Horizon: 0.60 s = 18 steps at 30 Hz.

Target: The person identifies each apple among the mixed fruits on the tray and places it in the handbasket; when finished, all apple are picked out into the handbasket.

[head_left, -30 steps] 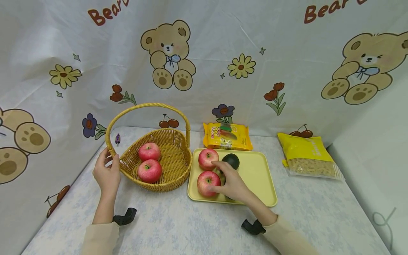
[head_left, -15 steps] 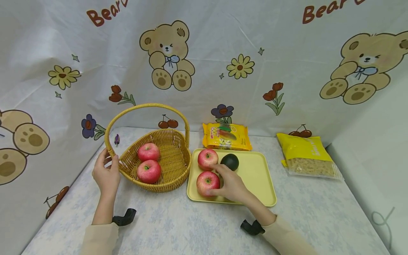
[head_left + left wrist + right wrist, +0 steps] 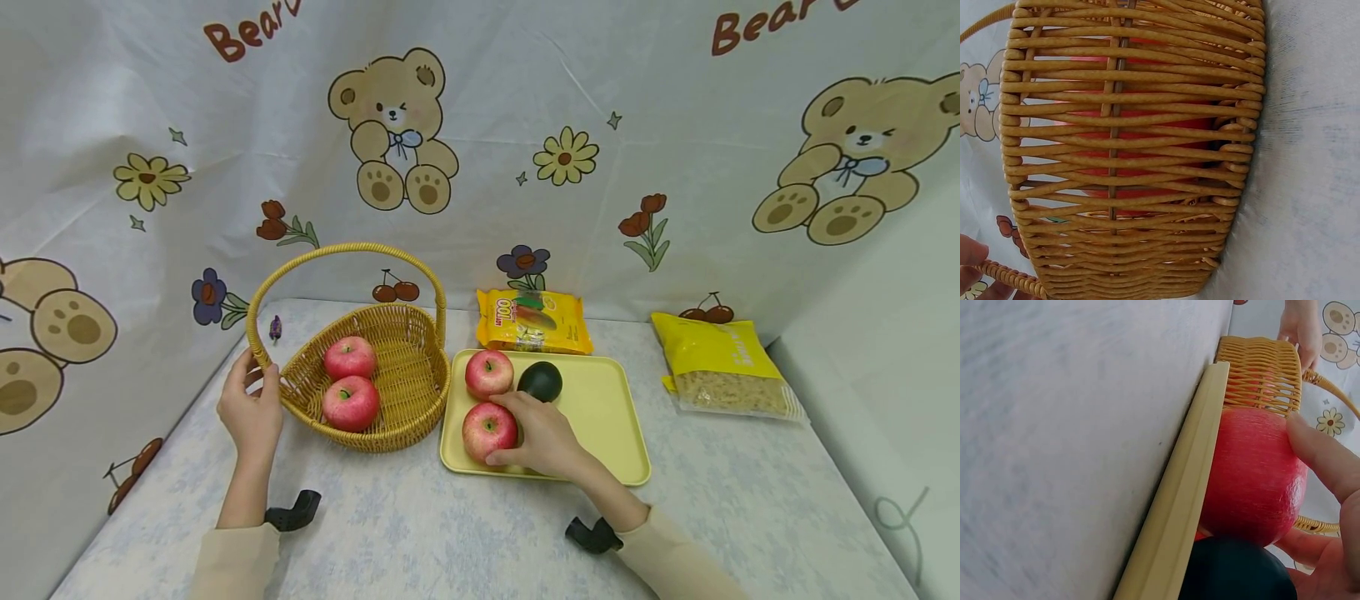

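Observation:
My left hand (image 3: 251,412) holds the left foot of the yellow wicker basket's (image 3: 408,375) arched handle; its fingers (image 3: 971,251) show at the handle in the left wrist view. Two red apples, one behind (image 3: 350,358) and one in front (image 3: 351,404), lie inside the basket. My right hand (image 3: 546,437) grips the front apple (image 3: 487,433) on the pale yellow tray (image 3: 600,433), thumb on one side and fingers on the other. Behind it sits another apple (image 3: 489,373), beside a dark green, avocado-like fruit (image 3: 542,381). A second dark fruit (image 3: 1235,572) shows close up in the right wrist view, mostly hidden in the head view.
A yellow-orange snack packet (image 3: 534,321) lies behind the tray, against the printed cloth backdrop. At the right is a yellow bag (image 3: 723,367) with a see-through lower part. A small purple thing (image 3: 276,328) sits behind the basket's left side.
My right hand has lowered and closed in around the tray's front apple, its fingers coming away from the rear apple. The left hand stays at the basket handle.

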Each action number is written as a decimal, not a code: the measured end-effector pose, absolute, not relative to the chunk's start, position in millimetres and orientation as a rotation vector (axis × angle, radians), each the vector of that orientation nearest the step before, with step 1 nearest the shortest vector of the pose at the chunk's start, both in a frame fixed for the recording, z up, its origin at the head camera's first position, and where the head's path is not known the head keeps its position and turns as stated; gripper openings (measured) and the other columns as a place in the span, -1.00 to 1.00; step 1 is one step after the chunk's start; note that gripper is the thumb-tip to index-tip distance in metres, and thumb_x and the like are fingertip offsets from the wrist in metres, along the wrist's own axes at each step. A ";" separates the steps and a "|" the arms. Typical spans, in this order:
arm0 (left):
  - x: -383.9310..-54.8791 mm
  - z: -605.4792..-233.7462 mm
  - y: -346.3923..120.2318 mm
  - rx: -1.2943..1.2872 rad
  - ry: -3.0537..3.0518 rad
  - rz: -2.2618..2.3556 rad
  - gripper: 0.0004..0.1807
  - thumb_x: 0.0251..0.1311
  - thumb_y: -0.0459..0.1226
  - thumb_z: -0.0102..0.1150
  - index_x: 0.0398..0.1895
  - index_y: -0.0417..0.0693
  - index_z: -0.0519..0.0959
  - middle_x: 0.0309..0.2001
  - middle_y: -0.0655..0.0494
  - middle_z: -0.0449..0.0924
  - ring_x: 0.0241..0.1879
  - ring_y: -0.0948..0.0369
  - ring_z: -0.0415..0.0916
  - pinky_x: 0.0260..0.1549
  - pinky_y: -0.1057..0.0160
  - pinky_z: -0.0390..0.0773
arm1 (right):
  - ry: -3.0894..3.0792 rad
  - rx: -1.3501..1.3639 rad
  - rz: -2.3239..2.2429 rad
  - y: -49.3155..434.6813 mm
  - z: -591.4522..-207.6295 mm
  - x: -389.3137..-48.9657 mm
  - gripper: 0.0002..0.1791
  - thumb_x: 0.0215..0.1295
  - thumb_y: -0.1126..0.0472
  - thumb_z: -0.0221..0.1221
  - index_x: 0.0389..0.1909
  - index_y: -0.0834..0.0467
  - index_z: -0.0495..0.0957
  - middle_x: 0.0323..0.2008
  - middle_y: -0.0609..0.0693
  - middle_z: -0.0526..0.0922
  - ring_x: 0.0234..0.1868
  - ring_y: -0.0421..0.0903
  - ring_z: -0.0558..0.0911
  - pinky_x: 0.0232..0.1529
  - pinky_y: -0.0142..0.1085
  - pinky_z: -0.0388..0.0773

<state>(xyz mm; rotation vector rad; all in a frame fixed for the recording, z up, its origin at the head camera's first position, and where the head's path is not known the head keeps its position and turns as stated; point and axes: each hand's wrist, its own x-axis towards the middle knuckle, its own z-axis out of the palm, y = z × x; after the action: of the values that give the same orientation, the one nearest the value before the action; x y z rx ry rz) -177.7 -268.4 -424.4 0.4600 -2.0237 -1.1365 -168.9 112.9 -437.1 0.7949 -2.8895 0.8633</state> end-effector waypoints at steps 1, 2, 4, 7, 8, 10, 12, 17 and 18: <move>-177.8 -424.4 -268.4 0.461 -2.023 -1.138 -0.59 0.33 -0.33 0.08 0.24 -0.17 0.51 0.08 -0.15 0.61 -0.21 0.70 0.29 -0.28 0.67 0.32 | -2.893 0.792 0.857 113.0 -437.3 -168.7 -0.11 -0.15 -0.16 0.51 0.27 0.04 0.46 0.09 -0.03 0.59 0.06 -0.05 0.57 0.03 -0.02 0.48; -177.8 -424.5 -268.3 0.462 -2.021 -1.140 -0.59 0.33 -0.33 0.08 0.24 -0.17 0.51 0.08 -0.15 0.61 -0.21 0.70 0.29 -0.28 0.67 0.32 | -2.897 0.790 0.852 112.9 -437.5 -168.7 -0.11 -0.15 -0.17 0.50 0.27 0.04 0.46 0.09 -0.03 0.60 0.07 -0.05 0.57 0.04 -0.02 0.48; -177.8 -424.8 -268.3 0.464 -2.020 -1.142 -0.59 0.33 -0.33 0.07 0.24 -0.17 0.51 0.08 -0.14 0.61 -0.21 0.70 0.29 -0.27 0.67 0.32 | -2.900 0.789 0.845 113.0 -437.9 -168.6 -0.11 -0.15 -0.17 0.50 0.27 0.04 0.46 0.10 -0.03 0.60 0.07 -0.04 0.57 0.04 -0.01 0.47; -177.7 -425.2 -268.2 0.466 -2.022 -1.144 -0.59 0.34 -0.32 0.07 0.24 -0.16 0.51 0.08 -0.14 0.61 -0.21 0.70 0.29 -0.27 0.67 0.32 | -2.902 0.787 0.828 113.2 -438.7 -168.5 -0.11 -0.15 -0.18 0.50 0.26 0.03 0.46 0.11 -0.04 0.60 0.07 -0.04 0.57 0.04 0.00 0.47; -177.6 -425.2 -268.2 0.466 -2.022 -1.146 -0.59 0.34 -0.32 0.07 0.24 -0.16 0.50 0.08 -0.14 0.61 -0.21 0.69 0.29 -0.27 0.67 0.32 | -2.900 0.788 0.826 113.2 -438.9 -168.5 -0.11 -0.16 -0.18 0.50 0.26 0.04 0.47 0.11 -0.04 0.61 0.07 -0.05 0.58 0.04 -0.01 0.47; -177.3 -425.3 -268.3 0.464 -2.022 -1.147 -0.59 0.34 -0.32 0.07 0.24 -0.16 0.50 0.08 -0.14 0.61 -0.20 0.69 0.29 -0.27 0.67 0.32 | -2.896 0.789 0.820 113.3 -439.2 -168.5 -0.11 -0.16 -0.18 0.51 0.26 0.03 0.47 0.09 -0.05 0.61 0.04 -0.06 0.58 0.01 -0.02 0.48; -177.1 -425.4 -268.4 0.463 -2.024 -1.147 -0.59 0.34 -0.32 0.07 0.24 -0.15 0.51 0.08 -0.13 0.61 -0.20 0.69 0.30 -0.27 0.67 0.32 | -2.889 0.789 0.814 113.2 -439.7 -168.6 -0.12 -0.16 -0.17 0.51 0.25 0.03 0.48 0.06 -0.06 0.62 0.01 -0.08 0.59 -0.01 -0.04 0.48; -177.4 -425.5 -268.7 0.465 -2.027 -1.149 -0.59 0.34 -0.32 0.07 0.25 -0.14 0.50 0.08 -0.13 0.61 -0.20 0.69 0.30 -0.26 0.66 0.32 | -2.880 0.782 0.808 112.6 -441.1 -169.1 -0.14 -0.18 -0.15 0.52 0.22 0.03 0.49 0.00 -0.09 0.63 -0.02 -0.10 0.59 -0.02 -0.07 0.48; -177.5 -425.4 -268.8 0.465 -2.028 -1.150 -0.59 0.34 -0.32 0.07 0.25 -0.14 0.50 0.08 -0.12 0.61 -0.20 0.69 0.30 -0.26 0.66 0.32 | -2.880 0.778 0.809 112.4 -441.3 -169.2 -0.14 -0.18 -0.15 0.52 0.22 0.04 0.49 0.00 -0.09 0.64 -0.02 -0.10 0.59 -0.02 -0.07 0.48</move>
<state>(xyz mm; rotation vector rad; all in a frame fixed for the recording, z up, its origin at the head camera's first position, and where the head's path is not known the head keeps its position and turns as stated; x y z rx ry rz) -177.5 -268.8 -425.4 0.4654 -2.0277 -1.1505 -169.2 112.4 -441.3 0.7784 -2.8805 0.8086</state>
